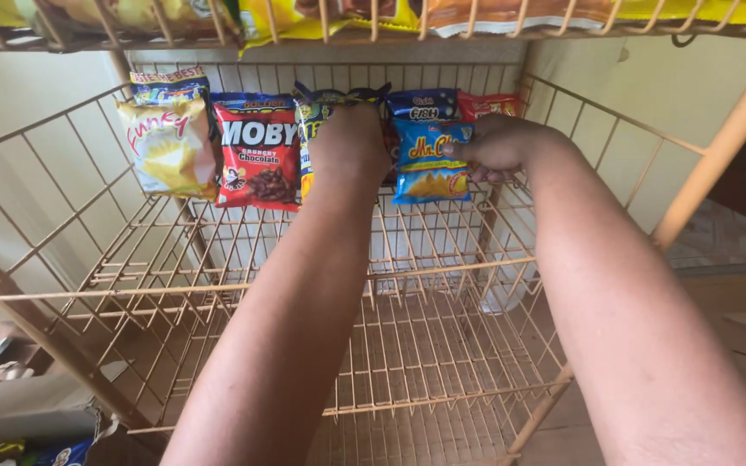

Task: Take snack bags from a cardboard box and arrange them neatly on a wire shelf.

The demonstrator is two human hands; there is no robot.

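Two hands are reaching into a wire basket (pixel 442 267), and we are seeing them from above. The right hand (pixel 498 145) is pinching the upper edge of a blue snack bag (pixel 429 164), its fingers (pixel 459 148) closed together on the crinkled foil; that bag is standing upright against the back of the basket, right of centre. The left hand (pixel 349 142) is pressing on a yellow and blue bag (pixel 311 129) in the middle of the row, with its fingers curled over the top of the bag, so we cannot tell whether they are gripping it or only resting there. The left wrist is covering most of that bag.

Beside it, to the left, a red bag (pixel 259 155) with a picture of dark chocolate pieces is leaning on the back wires, and a pale yellow bag (pixel 167 142) is tilting just beside that. Behind the row we are making out a dark blue bag (pixel 423 103) and a small red one (pixel 489 105), partly hidden by the front bags.

The basket is thin tan-painted metal rod forming an open grid, and its floor is showing through bare in front of the bags. An upper shelf (pixel 373 34) of the same wire is holding more glossy yellow packets above.
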